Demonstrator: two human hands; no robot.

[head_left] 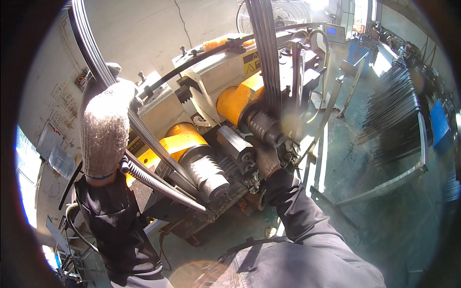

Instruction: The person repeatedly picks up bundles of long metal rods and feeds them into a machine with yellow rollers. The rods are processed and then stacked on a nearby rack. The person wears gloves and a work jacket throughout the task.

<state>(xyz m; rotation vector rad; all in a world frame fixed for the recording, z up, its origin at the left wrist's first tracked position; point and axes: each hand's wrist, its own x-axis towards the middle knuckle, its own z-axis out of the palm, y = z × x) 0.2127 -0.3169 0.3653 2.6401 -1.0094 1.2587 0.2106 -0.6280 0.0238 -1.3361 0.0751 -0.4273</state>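
Observation:
My left hand (106,128), in a pale knitted glove, is raised at the left and closed round a bundle of long thin metal rods (90,45). The bundle slants down past a yellow guard to the left dark metal roller (206,170). My right hand (267,161), also gloved, reaches low into the machine between the two rollers, just below the right ribbed roller (259,125). Its fingers are hidden from sight. A second bundle of rods (265,53) stands steeply beside the right roller's yellow cover (235,103).
A ribbed flexible hose (165,191) crosses the machine's near side. Beyond the machine stand a fan (288,14) and a control box (331,32) with a lit screen. To the right, many dark rods (394,115) lie on a metal rack (384,192).

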